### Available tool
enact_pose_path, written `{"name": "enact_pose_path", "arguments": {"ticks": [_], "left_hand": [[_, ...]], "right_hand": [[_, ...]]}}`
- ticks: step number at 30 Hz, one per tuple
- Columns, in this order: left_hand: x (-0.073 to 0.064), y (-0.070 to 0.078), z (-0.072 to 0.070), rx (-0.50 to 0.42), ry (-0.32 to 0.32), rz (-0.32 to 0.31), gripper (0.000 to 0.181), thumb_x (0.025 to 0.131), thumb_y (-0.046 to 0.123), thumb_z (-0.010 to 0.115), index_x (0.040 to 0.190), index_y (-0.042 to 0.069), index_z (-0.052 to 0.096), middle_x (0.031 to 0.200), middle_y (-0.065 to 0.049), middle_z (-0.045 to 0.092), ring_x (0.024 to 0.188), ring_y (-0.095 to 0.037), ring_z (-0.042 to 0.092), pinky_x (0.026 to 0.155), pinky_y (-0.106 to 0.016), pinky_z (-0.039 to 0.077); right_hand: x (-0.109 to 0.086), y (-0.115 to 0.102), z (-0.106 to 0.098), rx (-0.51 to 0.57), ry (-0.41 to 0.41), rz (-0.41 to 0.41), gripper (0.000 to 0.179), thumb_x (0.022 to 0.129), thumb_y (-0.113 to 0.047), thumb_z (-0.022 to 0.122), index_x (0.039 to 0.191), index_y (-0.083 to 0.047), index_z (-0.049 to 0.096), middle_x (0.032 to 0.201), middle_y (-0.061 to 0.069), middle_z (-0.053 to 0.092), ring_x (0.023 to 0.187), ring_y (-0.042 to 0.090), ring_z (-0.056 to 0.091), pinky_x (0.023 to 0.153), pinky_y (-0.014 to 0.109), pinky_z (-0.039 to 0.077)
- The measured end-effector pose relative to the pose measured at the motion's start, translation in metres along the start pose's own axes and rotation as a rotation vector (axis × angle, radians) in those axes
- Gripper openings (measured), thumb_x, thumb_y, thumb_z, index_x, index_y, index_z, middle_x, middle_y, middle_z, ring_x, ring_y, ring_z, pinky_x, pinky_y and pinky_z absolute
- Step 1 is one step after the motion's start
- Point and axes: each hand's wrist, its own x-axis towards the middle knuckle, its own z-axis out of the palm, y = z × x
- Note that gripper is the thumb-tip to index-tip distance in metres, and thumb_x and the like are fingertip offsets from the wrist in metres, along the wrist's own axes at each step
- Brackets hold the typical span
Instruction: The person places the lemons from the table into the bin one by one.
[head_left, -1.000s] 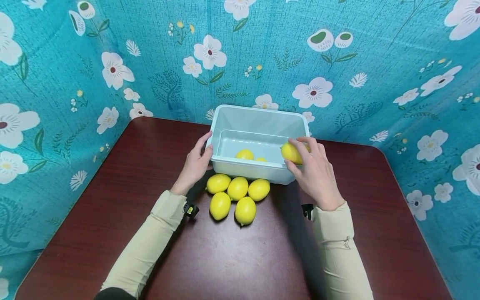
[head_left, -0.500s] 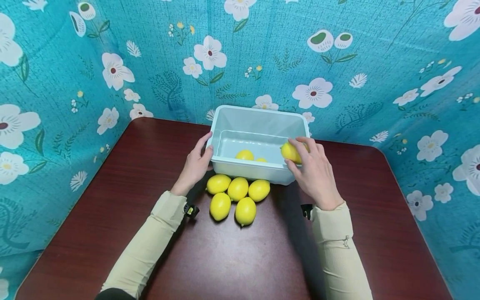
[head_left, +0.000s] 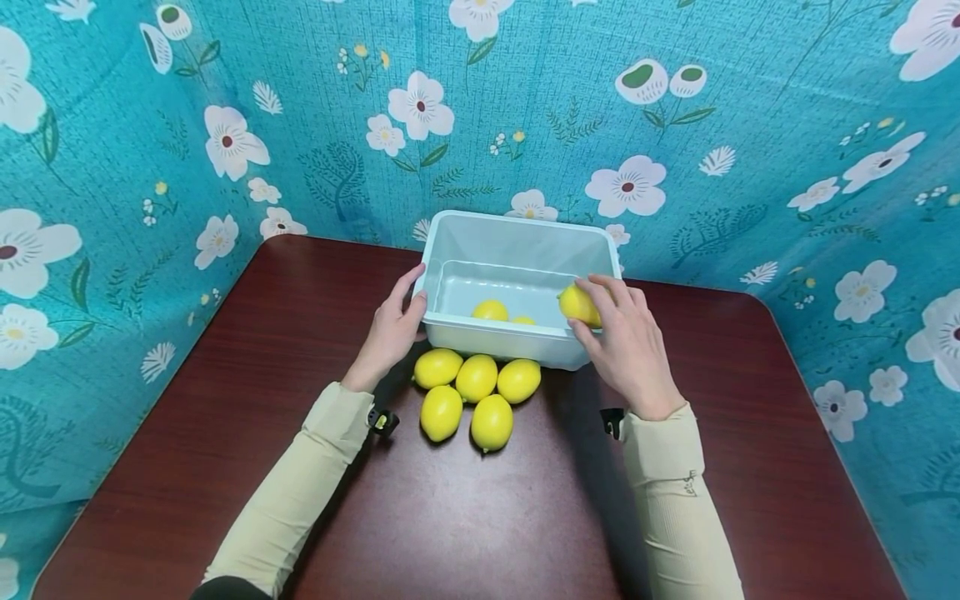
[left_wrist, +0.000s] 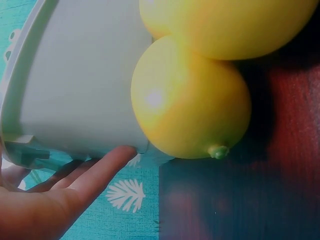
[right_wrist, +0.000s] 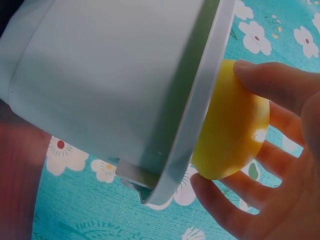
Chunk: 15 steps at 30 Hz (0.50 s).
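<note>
A light blue plastic bin (head_left: 517,340) stands near the back of the table, with two lemons (head_left: 491,310) partly visible inside. My right hand (head_left: 628,346) holds another lemon (head_left: 579,306) over the bin's front right corner, thumb on one side and fingers on the other. In the right wrist view this lemon (right_wrist: 232,125) shows just past the rim (right_wrist: 200,95). My left hand (head_left: 386,333) rests against the bin's left end, its fingers fairly straight; in the left wrist view a fingertip (left_wrist: 125,154) touches the wall near the corner. Several lemons (head_left: 476,378) lie together before the bin.
The dark reddish-brown table (head_left: 517,533) extends on both sides and toward me. Behind the bin hangs a turquoise flowered cloth (head_left: 547,108), which also runs along the left and right sides.
My right hand and its lemon have shifted very slightly left over the rim. The left hand, the bin and the lemons on the table stay in place.
</note>
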Motion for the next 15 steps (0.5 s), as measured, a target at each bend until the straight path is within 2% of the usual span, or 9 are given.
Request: {"name": "enact_pose_path", "arguments": {"ticks": [3,6,15], "left_hand": [[-0.0001,0.0004,-0.0004,0.003,-0.005,0.002,0.051,0.102,0.036,0.04,0.151,0.038,0.026,0.156,-0.008,0.032,0.122,-0.036,0.055,0.084,-0.057,0.053],[-0.0025,0.0072,-0.0013,-0.005,-0.014,-0.012,0.051,0.103,0.032,0.039,0.152,0.035,0.025,0.156,-0.01,0.03,0.124,-0.038,0.053,0.085,-0.058,0.052],[0.0,0.0,-0.0005,0.003,-0.001,0.007,0.051,0.103,0.034,0.04,0.151,0.037,0.026,0.156,-0.009,0.032,0.122,-0.037,0.055,0.083,-0.056,0.054]], "right_hand": [[-0.0004,0.0001,0.0,-0.001,0.003,0.002,0.053,0.085,-0.014,0.074,0.134,-0.007,0.054,0.136,0.017,0.05,0.117,0.037,0.044,0.084,0.054,0.051],[-0.0004,0.0003,0.0,-0.001,0.004,0.001,0.053,0.085,-0.014,0.074,0.134,-0.006,0.055,0.135,0.018,0.05,0.117,0.037,0.045,0.084,0.053,0.051],[-0.0011,-0.0004,0.0011,0.015,-0.022,0.024,0.054,0.085,-0.014,0.073,0.135,-0.007,0.053,0.137,0.018,0.048,0.118,0.036,0.046,0.082,0.054,0.053]]}}
